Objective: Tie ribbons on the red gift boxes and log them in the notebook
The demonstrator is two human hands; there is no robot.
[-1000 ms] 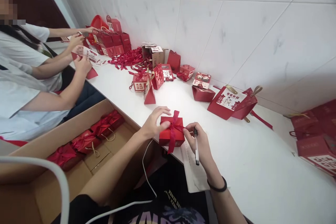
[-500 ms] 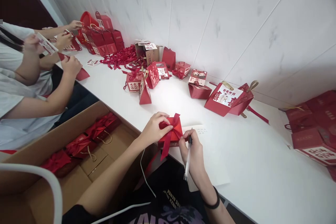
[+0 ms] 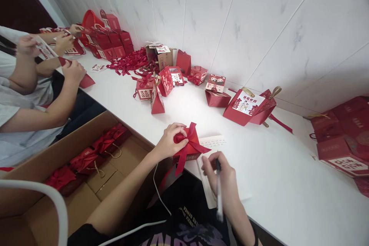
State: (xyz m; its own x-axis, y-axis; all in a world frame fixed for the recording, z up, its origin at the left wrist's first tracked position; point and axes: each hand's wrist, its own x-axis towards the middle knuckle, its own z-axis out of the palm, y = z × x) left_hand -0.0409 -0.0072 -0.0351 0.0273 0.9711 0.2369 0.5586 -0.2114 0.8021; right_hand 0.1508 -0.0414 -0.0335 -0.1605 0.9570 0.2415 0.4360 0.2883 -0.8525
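Left hand (image 3: 169, 142) pinches ribbon (image 3: 182, 157) on the red box (image 3: 195, 137), right hand (image 3: 227, 178) nearby.

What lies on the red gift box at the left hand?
A red ribbon lies across the red gift box, its tails spread. The left hand covers part of both; what it hides cannot be seen.

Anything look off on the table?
No visible spills or damage. Slightly odd: the notebook seems to jut past the front edge of the table, the loose ribbons lie tangled, and the right hand holds a pen beside the ribboned box.
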